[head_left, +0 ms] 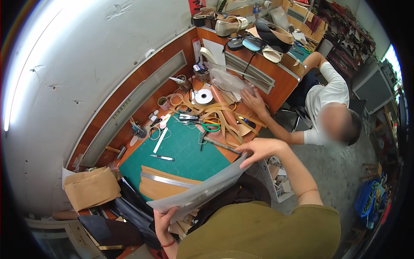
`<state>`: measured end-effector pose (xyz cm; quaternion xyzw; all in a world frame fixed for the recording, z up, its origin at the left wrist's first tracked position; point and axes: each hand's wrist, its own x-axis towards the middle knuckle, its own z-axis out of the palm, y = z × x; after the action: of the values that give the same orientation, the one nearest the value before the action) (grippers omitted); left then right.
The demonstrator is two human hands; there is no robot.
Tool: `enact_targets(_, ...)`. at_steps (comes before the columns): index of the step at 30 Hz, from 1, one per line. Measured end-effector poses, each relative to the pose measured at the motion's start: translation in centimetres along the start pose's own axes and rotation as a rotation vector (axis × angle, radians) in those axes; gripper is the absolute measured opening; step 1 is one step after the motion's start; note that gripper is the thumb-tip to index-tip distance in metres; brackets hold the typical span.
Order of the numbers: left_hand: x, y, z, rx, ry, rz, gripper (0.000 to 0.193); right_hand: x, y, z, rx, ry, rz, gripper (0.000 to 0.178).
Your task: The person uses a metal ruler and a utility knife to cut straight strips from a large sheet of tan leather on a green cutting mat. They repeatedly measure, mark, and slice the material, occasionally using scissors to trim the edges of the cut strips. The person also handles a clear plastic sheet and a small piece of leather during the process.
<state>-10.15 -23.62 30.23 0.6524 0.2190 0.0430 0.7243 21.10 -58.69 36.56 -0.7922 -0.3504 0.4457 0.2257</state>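
A long grey sheet [205, 190], bent in a shallow curve, is stretched between my hands along the front edge of the table. My left hand [164, 221] grips its left end, thumb uppermost. At the right end my right hand [261, 151] pinches the upper corner between thumb and fingers. Just beyond the sheet, a metal ruler [168, 179] lies on a tan leather piece [151, 189], partly covered by the sheet. A utility knife [162, 158] and a white strip [160, 140] rest on the green cutting mat [194, 149]. Near my right hand lies a hammer [220, 144].
Tan straps [215, 113], green-handled scissors [211, 127] and a white tape roll [203, 96] crowd the table's back. A co-worker's hand [253, 102] touches a clear plastic bag [230, 82]. Folded tan material [92, 187] sits left; a scrap bin [278, 179] stands right.
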Motion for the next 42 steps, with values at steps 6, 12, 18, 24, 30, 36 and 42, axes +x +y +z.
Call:
enact_targets(6,-2.7,-1.1,-2.4,-0.111,0.137,-0.006,0.035,3.5,-0.1,3.4,0.742,-0.243,-0.321,0.088)
enact_targets(12,-4.9,-3.1,-4.0,-0.309,0.241,0.160,0.051,6.1,-0.8,5.1,0.852,-0.286,-0.542,0.082)
enact_targets(18,-3.3,-2.0,-2.0,-0.452,0.397,0.145,0.049,9.2,-2.1,9.5,0.986,0.114,-0.405,0.050)
enact_targets(24,-1.0,-3.4,-1.9,-0.914,0.102,0.120,0.058,9.2,-1.9,7.7,1.179,0.289,-0.277,0.029)
enact_targets(30,1.6,-1.9,0.2,-0.912,0.119,0.068,0.057,8.6,1.9,5.3,0.782,0.602,-0.249,0.036)
enact_targets(36,2.5,-1.7,-1.2,-0.924,0.103,0.054,0.058,3.3,6.4,-2.7,1.272,0.913,-0.524,0.037)
enact_targets(42,3.4,-1.9,-1.0,-0.959,0.061,0.049,0.058,0.8,5.7,-4.0,1.447,0.870,-0.653,0.038)
